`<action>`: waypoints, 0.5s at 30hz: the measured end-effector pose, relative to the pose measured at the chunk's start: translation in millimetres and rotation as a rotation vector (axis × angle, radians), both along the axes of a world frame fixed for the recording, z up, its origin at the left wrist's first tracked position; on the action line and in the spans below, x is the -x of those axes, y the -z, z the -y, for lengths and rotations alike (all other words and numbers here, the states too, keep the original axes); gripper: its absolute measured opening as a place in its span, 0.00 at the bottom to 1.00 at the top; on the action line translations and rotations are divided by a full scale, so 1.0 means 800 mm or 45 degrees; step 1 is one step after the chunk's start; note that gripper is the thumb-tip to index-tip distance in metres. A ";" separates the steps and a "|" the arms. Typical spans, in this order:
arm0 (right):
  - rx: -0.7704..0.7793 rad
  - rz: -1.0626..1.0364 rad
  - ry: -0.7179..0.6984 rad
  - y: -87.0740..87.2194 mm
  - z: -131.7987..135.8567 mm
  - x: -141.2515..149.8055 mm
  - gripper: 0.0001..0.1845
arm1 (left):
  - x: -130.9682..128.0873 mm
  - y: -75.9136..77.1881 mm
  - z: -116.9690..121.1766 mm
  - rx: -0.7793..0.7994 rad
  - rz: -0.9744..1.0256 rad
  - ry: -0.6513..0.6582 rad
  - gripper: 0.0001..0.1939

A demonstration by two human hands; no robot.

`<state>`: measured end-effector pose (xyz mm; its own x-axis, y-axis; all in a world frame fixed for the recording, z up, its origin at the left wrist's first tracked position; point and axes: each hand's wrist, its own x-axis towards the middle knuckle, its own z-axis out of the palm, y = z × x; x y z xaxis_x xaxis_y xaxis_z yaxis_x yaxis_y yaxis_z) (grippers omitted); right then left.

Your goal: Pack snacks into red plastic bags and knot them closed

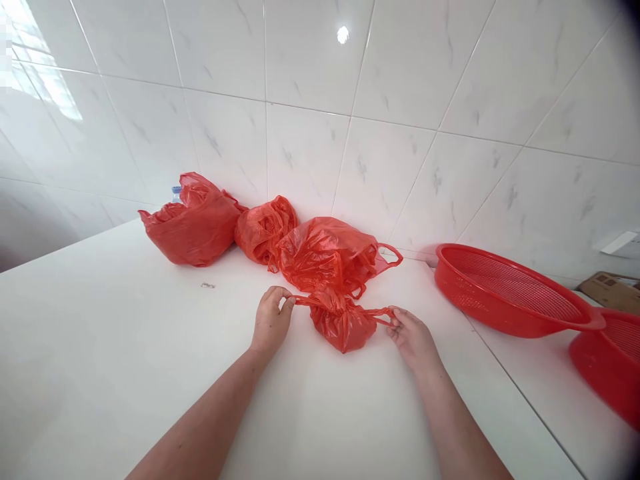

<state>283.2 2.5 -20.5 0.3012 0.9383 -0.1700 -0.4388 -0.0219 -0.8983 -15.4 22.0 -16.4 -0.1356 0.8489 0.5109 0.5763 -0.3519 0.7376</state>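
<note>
A small red plastic bag [343,327] rests on the white table [320,407], bunched together at its top. Its left handle is pinched between the thumb and fingers of my left hand [273,319]. On the other side, my right hand [411,335] grips the right handle loop. Both handles are stretched out sideways from the gathered top. What the bag contains is hidden. Right behind it lies a larger red plastic bag [325,253], its handle loop sticking out to the right.
Farther left along the tiled wall [310,153] sit a crumpled red bag [265,230] and a bigger red bag [195,230], with a blue bottle cap [176,190] behind it. Red mesh baskets [510,320] stand at the right, near a cardboard box [610,291].
</note>
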 end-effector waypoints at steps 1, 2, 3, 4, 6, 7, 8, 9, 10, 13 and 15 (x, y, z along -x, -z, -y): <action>-0.010 0.057 0.005 0.000 0.001 0.003 0.11 | -0.001 0.000 0.001 -0.035 0.000 0.004 0.04; -0.018 0.146 -0.002 0.001 0.002 0.006 0.12 | -0.003 -0.001 0.002 -0.082 -0.010 0.002 0.04; -0.026 0.269 -0.019 0.001 0.002 0.010 0.13 | -0.006 -0.002 0.004 -0.138 -0.033 -0.002 0.05; -0.038 0.422 -0.047 0.001 0.003 0.014 0.14 | -0.009 -0.004 0.007 -0.194 -0.076 -0.003 0.09; -0.077 0.746 -0.145 0.001 0.005 0.026 0.17 | -0.016 -0.009 0.016 -0.289 -0.216 0.026 0.16; -0.115 0.870 -0.211 0.001 0.006 0.033 0.17 | -0.020 -0.011 0.021 -0.324 -0.308 0.069 0.19; -0.166 0.949 -0.280 0.000 0.008 0.041 0.18 | -0.025 -0.013 0.026 -0.347 -0.405 0.130 0.22; -0.224 0.998 -0.353 -0.001 0.011 0.050 0.18 | -0.029 -0.016 0.031 -0.360 -0.497 0.204 0.25; -0.281 1.025 -0.434 -0.003 0.015 0.058 0.18 | -0.033 -0.017 0.036 -0.359 -0.581 0.283 0.30; -0.347 0.997 -0.731 -0.011 0.028 0.080 0.19 | -0.041 -0.019 0.043 -0.274 -0.735 0.465 0.36; -0.310 0.935 -0.855 -0.014 0.034 0.089 0.18 | -0.040 -0.019 0.041 -0.187 -0.766 0.486 0.27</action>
<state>212.2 -24.5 -9.4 -0.3461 0.9361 0.0624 0.2573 0.1587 -0.9532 16.4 -10.9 -1.4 0.4964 0.6977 0.5165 0.6846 -0.6805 0.2613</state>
